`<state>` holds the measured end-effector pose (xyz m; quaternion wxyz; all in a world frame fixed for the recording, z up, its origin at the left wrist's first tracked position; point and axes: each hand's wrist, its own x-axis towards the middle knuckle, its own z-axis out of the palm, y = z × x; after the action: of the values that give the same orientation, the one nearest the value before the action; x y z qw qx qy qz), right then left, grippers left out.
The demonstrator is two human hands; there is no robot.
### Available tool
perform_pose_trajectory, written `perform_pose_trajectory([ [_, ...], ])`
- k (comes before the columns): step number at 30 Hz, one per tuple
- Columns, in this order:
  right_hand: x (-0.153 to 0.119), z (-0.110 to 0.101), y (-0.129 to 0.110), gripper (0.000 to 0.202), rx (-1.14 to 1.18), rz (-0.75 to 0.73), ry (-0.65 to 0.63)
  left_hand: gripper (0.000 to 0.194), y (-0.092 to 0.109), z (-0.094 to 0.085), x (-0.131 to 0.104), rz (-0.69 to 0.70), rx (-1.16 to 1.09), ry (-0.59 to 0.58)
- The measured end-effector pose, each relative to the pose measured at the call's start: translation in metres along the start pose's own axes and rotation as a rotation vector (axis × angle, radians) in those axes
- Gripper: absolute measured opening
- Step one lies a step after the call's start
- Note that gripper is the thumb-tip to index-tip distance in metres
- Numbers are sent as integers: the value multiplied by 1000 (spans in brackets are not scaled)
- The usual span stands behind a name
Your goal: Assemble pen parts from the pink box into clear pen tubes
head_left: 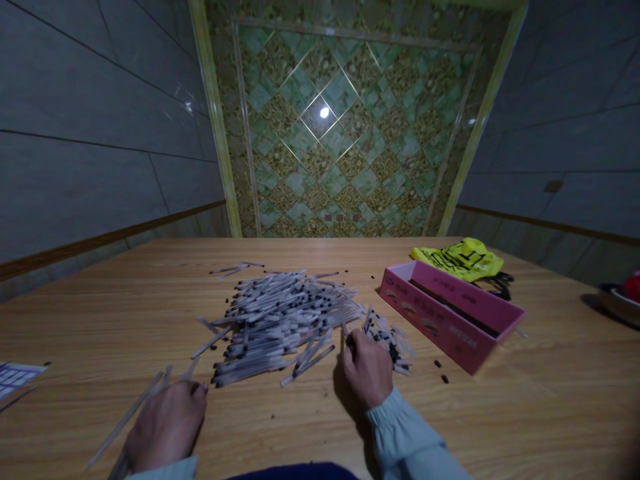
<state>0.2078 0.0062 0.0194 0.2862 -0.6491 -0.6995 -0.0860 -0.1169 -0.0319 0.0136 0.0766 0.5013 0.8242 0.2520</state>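
Observation:
A large heap of pens [285, 320], with whitish translucent barrels and black ends, lies in the middle of the table. To its lower left, my left hand [167, 423] is closed low over the wood, and slim pens stick out from under it at both ends. A whitish piece [189, 371] shows beyond its fingers. My right hand [367, 370] rests right of the heap with fingers pinched together at a smaller pile of clear pen caps and black plugs [393, 340]. Something dark shows at its fingertips, too small to name surely.
A pink open box [450, 317] stands at the right, with a yellow bag [463, 259] behind it. Loose black plugs [445, 379] lie in front of the box. A bowl [617, 303] is at the far right edge, a gridded sheet [20, 378] at the left.

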Motion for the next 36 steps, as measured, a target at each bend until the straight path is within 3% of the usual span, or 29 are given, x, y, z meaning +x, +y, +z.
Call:
perform_pose_trajectory([
  [3,2,-9,6,13,102,36,157,35,10,6,0,157,55,-15],
  [6,0,-12,7,18,318,31,276,28,30,17,-6,239,-331,-47],
  [8,-4,-10,2,19,550,49,266,31,45,26,-16,201,-633,-216],
  [10,-9,-4,-8,19,841,122,176,38,60,34,-28,171,-839,-442],
  [13,-19,5,-28,20,1287,275,-88,45,75,41,-45,148,-1064,-627],
  [16,-28,13,-45,24,1601,347,-370,53,82,44,-54,132,-1225,-663],
  [19,-34,20,-51,27,1772,405,-532,41,81,48,-56,123,-1302,-626],
  [25,-36,25,-43,40,1910,355,-1054,30,74,58,-54,143,-1288,-711],
  [30,-37,16,-39,37,1924,329,-1398,28,75,56,-56,50,-1421,-649],
  [33,-41,17,-43,42,1819,242,-1366,28,76,56,-56,4,-1447,-652],
  [36,-43,19,-51,45,1500,141,-1063,32,76,58,-54,-99,-1435,-600],
])
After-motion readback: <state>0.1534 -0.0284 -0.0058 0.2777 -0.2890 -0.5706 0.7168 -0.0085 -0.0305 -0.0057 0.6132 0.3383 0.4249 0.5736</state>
